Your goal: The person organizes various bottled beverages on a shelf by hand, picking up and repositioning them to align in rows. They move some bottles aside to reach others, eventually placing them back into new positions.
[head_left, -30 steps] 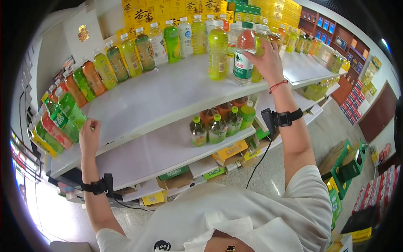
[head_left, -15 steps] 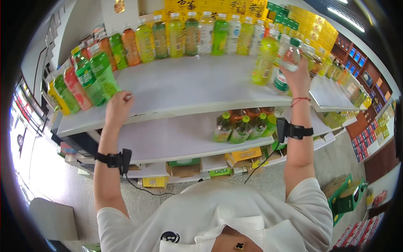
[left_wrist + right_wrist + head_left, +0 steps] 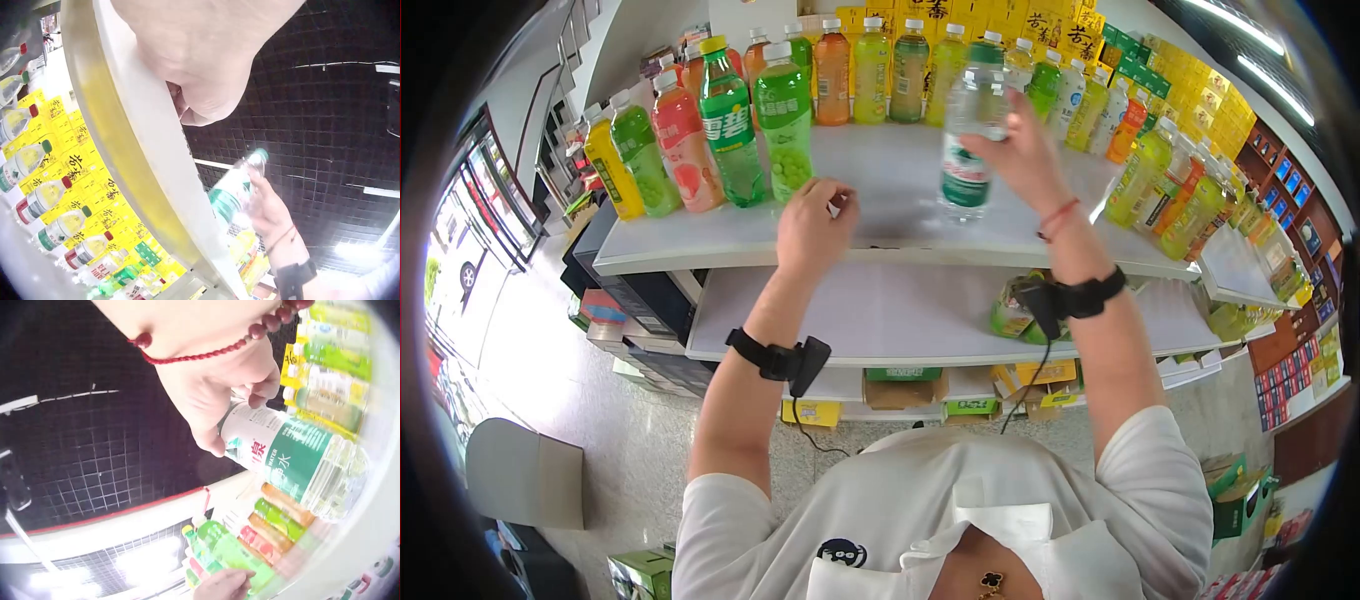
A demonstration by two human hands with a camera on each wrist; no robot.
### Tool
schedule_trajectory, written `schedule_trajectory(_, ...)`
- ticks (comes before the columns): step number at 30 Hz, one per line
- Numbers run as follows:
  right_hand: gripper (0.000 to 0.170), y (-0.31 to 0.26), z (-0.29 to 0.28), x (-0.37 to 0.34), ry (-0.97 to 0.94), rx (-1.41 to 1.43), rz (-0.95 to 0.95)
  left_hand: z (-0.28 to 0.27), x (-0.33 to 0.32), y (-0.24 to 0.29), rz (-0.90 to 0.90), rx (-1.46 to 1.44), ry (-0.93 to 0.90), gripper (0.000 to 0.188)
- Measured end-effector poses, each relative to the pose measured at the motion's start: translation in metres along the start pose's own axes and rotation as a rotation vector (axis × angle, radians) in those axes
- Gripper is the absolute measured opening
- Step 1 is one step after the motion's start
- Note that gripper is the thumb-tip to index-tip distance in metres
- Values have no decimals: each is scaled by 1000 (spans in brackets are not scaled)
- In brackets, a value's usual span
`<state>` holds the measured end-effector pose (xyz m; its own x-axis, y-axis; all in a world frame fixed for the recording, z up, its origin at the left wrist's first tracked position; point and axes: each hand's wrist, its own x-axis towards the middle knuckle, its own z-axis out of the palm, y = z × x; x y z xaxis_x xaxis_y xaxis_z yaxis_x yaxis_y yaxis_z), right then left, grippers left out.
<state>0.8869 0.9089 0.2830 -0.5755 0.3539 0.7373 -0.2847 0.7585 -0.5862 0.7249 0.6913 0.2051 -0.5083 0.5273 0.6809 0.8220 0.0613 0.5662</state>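
My right hand (image 3: 1025,150) grips a clear water bottle (image 3: 966,180) with a green cap and a green-and-white label, thumb on one side and fingers on the other. In the right wrist view the bottle (image 3: 290,453) is held by its upper half, its ridged base over the white shelf. The left hand (image 3: 815,225) is at the shelf's front edge, fingers loosely curled with nothing visible in them. Just beyond it stands a green grape drink bottle (image 3: 785,120), beside a green soda bottle (image 3: 730,130) with a yellow cap and a pink peach drink bottle (image 3: 684,145).
Tea and juice bottles line the back of the white shelf (image 3: 890,170), including a brown one (image 3: 832,80). More yellow-green bottles (image 3: 1140,180) stand on the right. A lower shelf (image 3: 880,310) holds a few bottles, with cartons (image 3: 905,388) beneath. Yellow boxes (image 3: 985,20) are stacked behind.
The right hand has carried the water bottle left, away from the yellow-green bottles at the right, toward the green grape drink bottle. My head view has turned left. The left hand stays near the grape bottle.
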Motion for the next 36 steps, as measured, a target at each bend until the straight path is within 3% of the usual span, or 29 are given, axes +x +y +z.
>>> schedule_trajectory(4,79,-1,72,31,-16,-153,-14,-3,-1,1,-35,-48,60,21)
schedule_trajectory(9,83,-12,114,46,-2,-212,-30,-6,-3,1,-54,-47,42,22)
schedule_trajectory(11,83,-16,118,45,1,-245,-26,-5,-3,-1,-13,-65,51,21)
schedule_trajectory(14,74,-22,113,30,-16,-225,141,-4,-3,-3,15,-72,27,21)
schedule_trajectory(16,71,-26,108,12,-86,-398,186,-3,-3,-5,12,-79,19,20)
schedule_trajectory(20,79,2,112,-20,-219,-385,280,-3,-2,-4,27,-39,-22,19)
schedule_trajectory(22,68,6,119,-23,-255,-443,313,-2,-2,-6,44,-33,-27,19)
schedule_trajectory(28,55,10,130,-17,-298,-403,257,-1,-1,-3,49,-16,15,23)
schedule_trajectory(36,57,15,131,-19,-316,-390,246,1,-2,-5,63,-15,58,29)
